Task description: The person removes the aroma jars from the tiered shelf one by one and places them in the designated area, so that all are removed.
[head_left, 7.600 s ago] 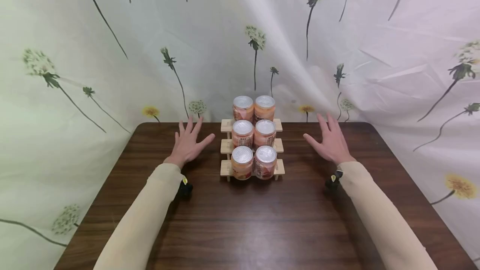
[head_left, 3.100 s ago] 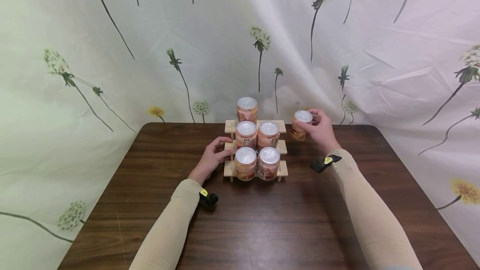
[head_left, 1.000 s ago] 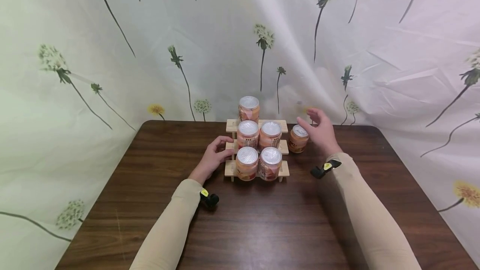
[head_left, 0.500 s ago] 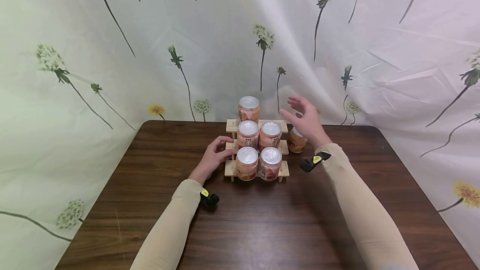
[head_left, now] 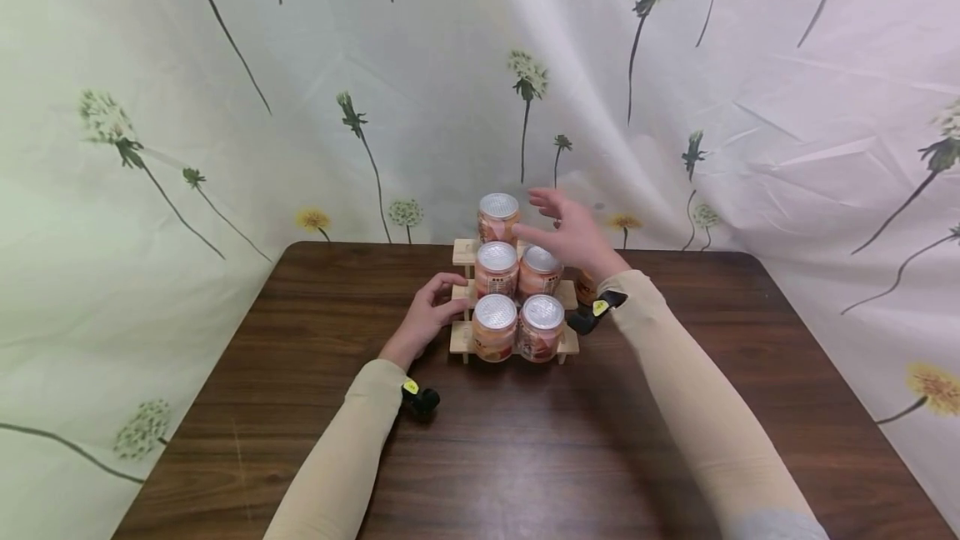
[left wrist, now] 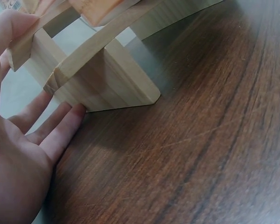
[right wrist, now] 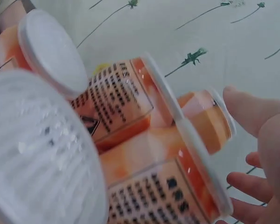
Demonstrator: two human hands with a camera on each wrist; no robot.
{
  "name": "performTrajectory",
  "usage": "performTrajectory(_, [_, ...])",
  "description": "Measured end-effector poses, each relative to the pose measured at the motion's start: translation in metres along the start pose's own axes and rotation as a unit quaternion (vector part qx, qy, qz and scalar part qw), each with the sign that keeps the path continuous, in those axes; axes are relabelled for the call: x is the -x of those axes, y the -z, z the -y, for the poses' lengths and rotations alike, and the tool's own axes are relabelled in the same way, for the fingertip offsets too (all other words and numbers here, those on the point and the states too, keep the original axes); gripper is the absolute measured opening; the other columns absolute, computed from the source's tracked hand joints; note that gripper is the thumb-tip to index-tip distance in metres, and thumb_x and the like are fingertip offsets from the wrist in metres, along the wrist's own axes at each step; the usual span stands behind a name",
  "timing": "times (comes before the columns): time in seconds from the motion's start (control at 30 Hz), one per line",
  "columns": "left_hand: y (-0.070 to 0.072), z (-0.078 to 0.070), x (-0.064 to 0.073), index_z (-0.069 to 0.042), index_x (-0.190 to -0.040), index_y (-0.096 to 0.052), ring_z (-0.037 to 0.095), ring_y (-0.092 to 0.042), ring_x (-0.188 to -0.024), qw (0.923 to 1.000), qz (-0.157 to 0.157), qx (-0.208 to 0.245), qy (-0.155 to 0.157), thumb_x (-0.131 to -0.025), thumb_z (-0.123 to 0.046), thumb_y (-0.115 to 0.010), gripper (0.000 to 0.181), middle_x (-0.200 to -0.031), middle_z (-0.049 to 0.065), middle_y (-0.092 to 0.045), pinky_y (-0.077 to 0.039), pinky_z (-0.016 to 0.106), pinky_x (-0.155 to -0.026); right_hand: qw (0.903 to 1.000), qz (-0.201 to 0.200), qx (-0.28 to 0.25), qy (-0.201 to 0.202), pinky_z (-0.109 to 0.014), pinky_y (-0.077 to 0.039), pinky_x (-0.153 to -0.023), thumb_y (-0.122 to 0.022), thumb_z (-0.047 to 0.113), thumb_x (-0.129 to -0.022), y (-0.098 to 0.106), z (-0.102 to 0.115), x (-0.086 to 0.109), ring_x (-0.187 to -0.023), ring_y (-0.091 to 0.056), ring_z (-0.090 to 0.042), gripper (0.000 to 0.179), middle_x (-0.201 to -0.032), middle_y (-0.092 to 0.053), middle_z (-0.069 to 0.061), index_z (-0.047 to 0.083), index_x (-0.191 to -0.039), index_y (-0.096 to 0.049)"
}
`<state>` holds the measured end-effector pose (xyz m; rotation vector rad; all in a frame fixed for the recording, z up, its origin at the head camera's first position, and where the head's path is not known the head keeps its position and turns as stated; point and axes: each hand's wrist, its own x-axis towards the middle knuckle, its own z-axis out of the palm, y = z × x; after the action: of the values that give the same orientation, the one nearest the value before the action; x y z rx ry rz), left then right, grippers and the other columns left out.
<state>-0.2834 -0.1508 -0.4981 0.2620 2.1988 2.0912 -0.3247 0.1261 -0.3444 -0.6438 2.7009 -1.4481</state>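
Top can (head_left: 497, 230) stands upright on the rack's upper tier, just L of the R hand (head_left: 570, 232), thumb pointing at it. Can't tell if thumb & can touch; they overlap in head view. R hand is released: thumb apart from fingers, fingers slightly bent, grasping nothing.

Rack (head_left: 463, 252) is light wood, 3 tiers stepping down twd the person, btwn the two hands. L hand (head_left: 420, 319) grasps its L end approx. mid-tier, thumb on the near side, fingers bent round the end; L wrist view has fingers at the wood.

Mid cans (head_left: 496, 283), a pair side by side, sit R of the L hand's fingertips; the R one is partly under the R hand in head view. Low cans (head_left: 493, 340), also a pair, sit nearest the person, R of & a bit below the L hand. All upright, silvery lids, orange labels w/ dark print.

6th can (head_left: 586, 288) is on the bench, R of rack, mostly hidden behind R hand & wrist.

Bench (head_left: 480, 457) is dark brown wood-grain, under both hands. Black wrist cams w/ yellow tags just below each hand, beige sleeves (head_left: 690, 407) behind. Beyond the hands: pale cloth (head_left: 247, 148), dandelion print.
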Motion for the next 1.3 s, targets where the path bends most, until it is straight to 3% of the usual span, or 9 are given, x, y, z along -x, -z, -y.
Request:
performTrajectory(0.27, [0.002,-0.004,-0.001,-0.001,-0.137,-0.056,0.016,-0.063,-0.103,0.9999,0.01,-0.006,0.008,-0.1,-0.006,-0.069,0.039,-0.139,0.027,-0.055,-0.059,0.045,-0.091,0.9987,0.018,0.047,-0.013,-0.052,-0.042,-0.116,-0.082,0.058,-0.087,-0.005,0.014,-0.009,-0.145,-0.047,-0.03,0.09,-0.159,-0.05,-0.004,0.024,-0.16,-0.042])
performTrajectory(0.67, [0.002,-0.001,0.001,-0.008,-0.139,-0.057,0.015,-0.063,-0.104,1.0,0.001,-0.008,0.0,-0.102,-0.011,-0.069,0.039,-0.139,0.021,-0.057,-0.059,0.04,-0.09,0.9974,0.045,0.054,-0.012,-0.05,-0.044,-0.114,-0.079,0.043,-0.095,-0.012,0.029,-0.023,-0.143,-0.049,-0.033,0.081,-0.161,-0.046,-0.009,0.014,-0.16,-0.042])
performTrajectory(1.3, [-0.003,-0.002,0.002,-0.007,-0.135,-0.058,0.018,-0.063,-0.105,0.9999,-0.008,-0.012,-0.001,-0.102,-0.011,-0.07,0.036,-0.134,0.017,-0.059,-0.059,0.04,-0.089,0.9979,0.026,0.057,-0.014,-0.044,-0.052,-0.102,-0.078,0.039,-0.096,-0.017,0.032,-0.028,-0.128,-0.06,-0.028,0.065,-0.136,-0.063,-0.01,0.009,-0.148,-0.054])
